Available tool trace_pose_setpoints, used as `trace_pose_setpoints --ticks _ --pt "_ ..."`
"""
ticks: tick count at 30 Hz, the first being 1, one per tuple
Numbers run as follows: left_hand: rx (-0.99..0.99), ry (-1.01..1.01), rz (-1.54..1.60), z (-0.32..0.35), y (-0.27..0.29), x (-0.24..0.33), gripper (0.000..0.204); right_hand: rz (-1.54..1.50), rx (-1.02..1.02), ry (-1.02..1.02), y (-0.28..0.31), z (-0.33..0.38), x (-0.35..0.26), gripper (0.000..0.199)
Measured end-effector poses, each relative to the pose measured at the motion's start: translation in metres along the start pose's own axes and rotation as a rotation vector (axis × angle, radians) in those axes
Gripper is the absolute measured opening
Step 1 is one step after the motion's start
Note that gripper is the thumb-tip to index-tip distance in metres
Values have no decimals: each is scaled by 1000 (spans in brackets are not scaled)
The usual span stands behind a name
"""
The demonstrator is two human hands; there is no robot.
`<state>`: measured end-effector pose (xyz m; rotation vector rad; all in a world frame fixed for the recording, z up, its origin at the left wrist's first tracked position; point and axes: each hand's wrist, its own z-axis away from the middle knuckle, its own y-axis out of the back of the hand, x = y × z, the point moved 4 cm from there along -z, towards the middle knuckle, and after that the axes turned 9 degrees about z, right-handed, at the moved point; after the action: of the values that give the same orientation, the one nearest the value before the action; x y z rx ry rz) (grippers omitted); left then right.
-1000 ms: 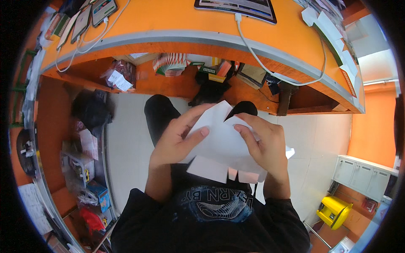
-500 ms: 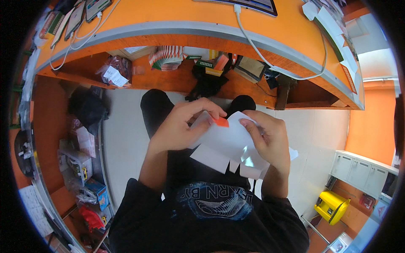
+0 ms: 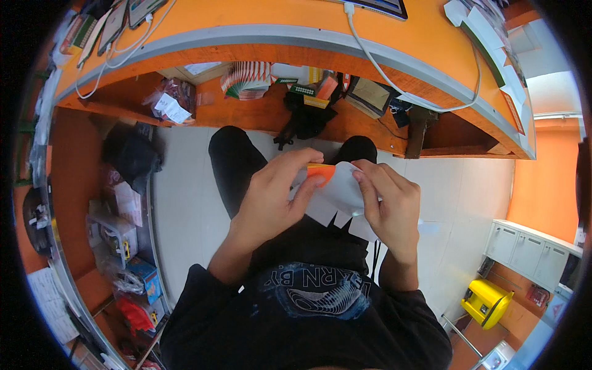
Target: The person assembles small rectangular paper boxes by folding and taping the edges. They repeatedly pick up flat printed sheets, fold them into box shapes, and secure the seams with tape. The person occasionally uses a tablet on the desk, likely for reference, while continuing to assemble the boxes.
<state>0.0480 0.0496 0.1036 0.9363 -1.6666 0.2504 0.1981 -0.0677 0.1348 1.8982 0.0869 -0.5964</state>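
Above my lap I hold a white card sheet (image 3: 343, 190) with slit flaps along its near edge, which looks like a flattened carton. It is bent upward. My left hand (image 3: 271, 194) is closed on its left side, thumb toward me and fingers behind. Beside that thumb an orange printed part (image 3: 323, 175) of the card shows. The right edge is pinched between the thumb and fingers of my right hand (image 3: 392, 200). My hands hide both side ends of the card.
Ahead runs an orange desk (image 3: 259, 24) with a grey edge and a white cable (image 3: 394, 92) hanging over it. The shelf below carries a fan of printed cartons (image 3: 248, 80) and a black bundle (image 3: 305, 117). A yellow box (image 3: 486, 303) stands at the right, a cluttered rack at the left.
The card has been bent up and tilted, so less of its white face and more of the orange part shows. My left hand has turned and moved slightly right.
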Motion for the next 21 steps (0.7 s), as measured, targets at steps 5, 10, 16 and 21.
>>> trace_pose_setpoints --ticks 5,10,16,21 --pt "10 17 -3 4 3 -13 18 -72 -19 -13 -3 4 2 10" --pt "96 36 74 9 2 -26 16 -116 -78 -19 -4 5 0 8" --pt "442 -59 -274 10 -5 -7 24 -119 -27 -36 -7 3 -3 13" --pt "634 285 552 28 -21 -21 16 17 145 112 0 1 -15 25"
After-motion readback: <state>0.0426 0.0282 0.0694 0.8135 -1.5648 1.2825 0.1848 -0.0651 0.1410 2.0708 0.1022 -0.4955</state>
